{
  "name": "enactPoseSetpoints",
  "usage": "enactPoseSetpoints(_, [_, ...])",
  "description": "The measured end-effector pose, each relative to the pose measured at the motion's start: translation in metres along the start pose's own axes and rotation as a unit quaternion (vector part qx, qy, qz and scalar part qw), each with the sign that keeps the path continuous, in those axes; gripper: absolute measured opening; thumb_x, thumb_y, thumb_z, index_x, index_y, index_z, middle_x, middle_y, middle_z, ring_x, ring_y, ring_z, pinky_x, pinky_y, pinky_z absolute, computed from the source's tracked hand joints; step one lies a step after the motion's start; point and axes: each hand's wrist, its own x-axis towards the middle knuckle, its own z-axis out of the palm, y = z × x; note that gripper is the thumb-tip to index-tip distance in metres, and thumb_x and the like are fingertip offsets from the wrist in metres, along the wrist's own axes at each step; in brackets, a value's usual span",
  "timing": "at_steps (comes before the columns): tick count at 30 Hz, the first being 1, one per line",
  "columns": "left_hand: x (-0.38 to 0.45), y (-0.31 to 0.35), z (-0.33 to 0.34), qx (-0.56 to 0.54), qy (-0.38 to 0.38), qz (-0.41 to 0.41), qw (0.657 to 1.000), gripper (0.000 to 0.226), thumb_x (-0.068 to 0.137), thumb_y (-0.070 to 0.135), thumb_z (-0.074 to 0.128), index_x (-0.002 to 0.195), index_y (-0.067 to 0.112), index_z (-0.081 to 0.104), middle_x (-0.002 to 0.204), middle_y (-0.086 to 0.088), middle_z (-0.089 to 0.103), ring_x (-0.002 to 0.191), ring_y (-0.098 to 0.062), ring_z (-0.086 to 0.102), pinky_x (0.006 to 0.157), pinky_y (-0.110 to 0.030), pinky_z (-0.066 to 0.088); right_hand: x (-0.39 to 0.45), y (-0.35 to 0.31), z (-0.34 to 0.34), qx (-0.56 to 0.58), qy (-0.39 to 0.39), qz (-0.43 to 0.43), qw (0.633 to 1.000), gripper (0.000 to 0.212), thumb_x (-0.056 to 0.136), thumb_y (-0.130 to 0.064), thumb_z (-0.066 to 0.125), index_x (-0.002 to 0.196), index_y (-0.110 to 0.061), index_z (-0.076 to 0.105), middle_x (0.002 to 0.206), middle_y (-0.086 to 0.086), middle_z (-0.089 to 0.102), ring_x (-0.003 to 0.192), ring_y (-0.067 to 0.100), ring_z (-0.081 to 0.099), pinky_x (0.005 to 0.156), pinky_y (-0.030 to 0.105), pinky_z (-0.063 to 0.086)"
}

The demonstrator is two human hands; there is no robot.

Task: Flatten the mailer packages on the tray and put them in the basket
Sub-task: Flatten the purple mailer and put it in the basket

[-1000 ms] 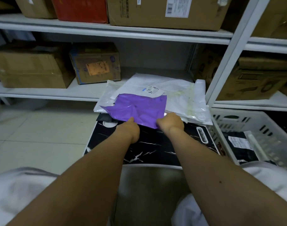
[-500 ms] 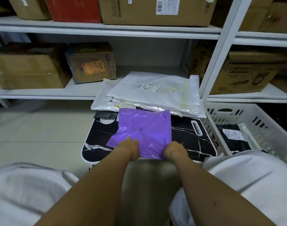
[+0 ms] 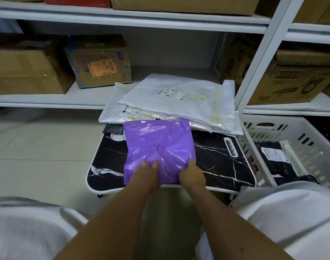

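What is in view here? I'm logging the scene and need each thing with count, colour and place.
Purple mailer: one, purple, wrinkled, on the tray's near half.
White mailers: at least two, white, stacked at the tray's far edge.
Tray: one, black marble pattern, white rim, centre.
Basket: one, white, slotted, right of the tray.
Black mailer: one, black with a white label, inside the basket.
Cardboard boxes: several, brown, on the shelves behind.
Shelves: white, across the back.
Left hand: grip on the purple mailer's near edge.
Right hand: grip on the same edge, further right.
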Motion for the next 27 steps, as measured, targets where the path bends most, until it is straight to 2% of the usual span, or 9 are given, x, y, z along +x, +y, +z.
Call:
enactPoseSetpoints(2, [0.001, 0.002, 0.001, 0.012, 0.042, 0.007, 0.999, 0.075, 0.092, 0.048, 0.052, 0.15, 0.023, 0.013, 0.146, -0.019, 0.021, 0.126, -0.038, 0.038, 0.102, -0.044, 0.037, 0.007, 0.001, 0.009, -0.025, 0.029, -0.026, 0.999, 0.051, 0.094, -0.02, 0.045, 0.143, -0.013, 0.032, 0.141, 0.014, 0.045, 0.132, 0.032, 0.039, 0.101, 0.041, 0.038])
enactPoseSetpoints(5, [0.001, 0.01, 0.002, 0.065, 0.174, -0.01, 0.983, 0.053, 0.099, 0.05, 0.031, 0.143, 0.021, 0.03, 0.144, -0.014, 0.03, 0.127, -0.032, 0.035, 0.099, -0.041, 0.036, 0.011, -0.003, 0.022, -0.17, 0.074, -0.093, 0.978, 0.055, 0.1, -0.032, 0.039, 0.151, -0.021, 0.023, 0.16, 0.005, 0.016, 0.148, 0.024, 0.009, 0.115, 0.047, 0.02])
enactPoseSetpoints(7, [0.007, 0.013, 0.008, 0.062, 0.218, -0.02, 0.974, 0.056, 0.1, 0.048, 0.024, 0.149, 0.021, 0.017, 0.156, -0.016, 0.012, 0.14, -0.034, 0.02, 0.109, -0.047, 0.025, 0.008, -0.009, 0.03, -0.217, 0.099, -0.165, 0.957, 0.05, 0.098, -0.036, 0.036, 0.147, -0.026, 0.035, 0.159, 0.006, 0.022, 0.148, 0.026, 0.017, 0.113, 0.052, 0.024])
enactPoseSetpoints(9, [0.013, 0.015, 0.016, 0.04, 0.213, -0.021, 0.976, 0.062, 0.1, 0.049, 0.019, 0.153, 0.026, -0.004, 0.16, -0.01, -0.011, 0.146, -0.035, -0.007, 0.115, -0.054, 0.006, 0.008, -0.012, 0.038, -0.216, 0.106, -0.22, 0.945, 0.051, 0.089, -0.04, 0.036, 0.134, -0.026, 0.056, 0.147, 0.009, 0.046, 0.137, 0.031, 0.041, 0.101, 0.057, 0.04])
enactPoseSetpoints(12, [0.019, 0.01, 0.033, 0.022, 0.189, -0.039, 0.981, 0.061, 0.099, 0.051, 0.013, 0.15, 0.032, -0.015, 0.158, -0.004, -0.022, 0.144, -0.033, -0.02, 0.114, -0.059, -0.002, 0.011, -0.001, 0.049, -0.258, 0.079, -0.24, 0.933, 0.053, 0.086, -0.042, 0.035, 0.13, -0.028, 0.06, 0.141, 0.008, 0.053, 0.13, 0.03, 0.049, 0.099, 0.058, 0.041])
enactPoseSetpoints(16, [0.022, 0.0, 0.052, 0.014, 0.188, -0.038, 0.981, 0.067, 0.084, 0.054, -0.014, 0.148, 0.034, -0.018, 0.155, -0.001, -0.028, 0.145, -0.029, -0.02, 0.114, -0.059, -0.003, 0.015, 0.022, 0.063, -0.293, 0.059, -0.256, 0.919, 0.054, 0.09, -0.046, 0.032, 0.139, -0.028, 0.046, 0.145, 0.01, 0.047, 0.134, 0.03, 0.045, 0.106, 0.057, 0.029])
enactPoseSetpoints(20, [0.023, -0.004, 0.058, 0.02, 0.172, -0.022, 0.985, 0.059, 0.1, 0.051, 0.01, 0.142, 0.032, -0.027, 0.153, -0.001, -0.032, 0.144, -0.027, -0.023, 0.114, -0.056, -0.006, 0.019, 0.024, 0.063, -0.293, 0.014, -0.229, 0.928, 0.054, 0.09, -0.048, 0.031, 0.136, -0.028, 0.051, 0.141, 0.009, 0.053, 0.129, 0.033, 0.051, 0.098, 0.059, 0.041])
enactPoseSetpoints(25, [0.027, -0.005, 0.056, 0.016, 0.148, -0.018, 0.989, 0.059, 0.1, 0.05, 0.013, 0.15, 0.033, -0.014, 0.159, -0.001, -0.02, 0.146, -0.025, -0.016, 0.115, -0.056, -0.004, 0.02, 0.019, 0.059, -0.33, -0.005, -0.223, 0.917, 0.06, 0.09, -0.05, 0.017, 0.141, -0.035, 0.046, 0.148, 0.005, 0.045, 0.135, 0.03, 0.043, 0.104, 0.057, 0.034])
enactPoseSetpoints(27, [0.024, -0.004, 0.052, 0.027, 0.136, -0.024, 0.99, 0.058, 0.1, 0.05, 0.013, 0.151, 0.032, -0.009, 0.16, -0.001, -0.014, 0.147, -0.025, -0.011, 0.115, -0.056, -0.002, 0.019, 0.01, 0.054, -0.309, 0.021, -0.231, 0.922, 0.052, 0.089, -0.046, 0.027, 0.13, -0.035, 0.056, 0.14, 0.004, 0.053, 0.127, 0.029, 0.051, 0.097, 0.056, 0.039])
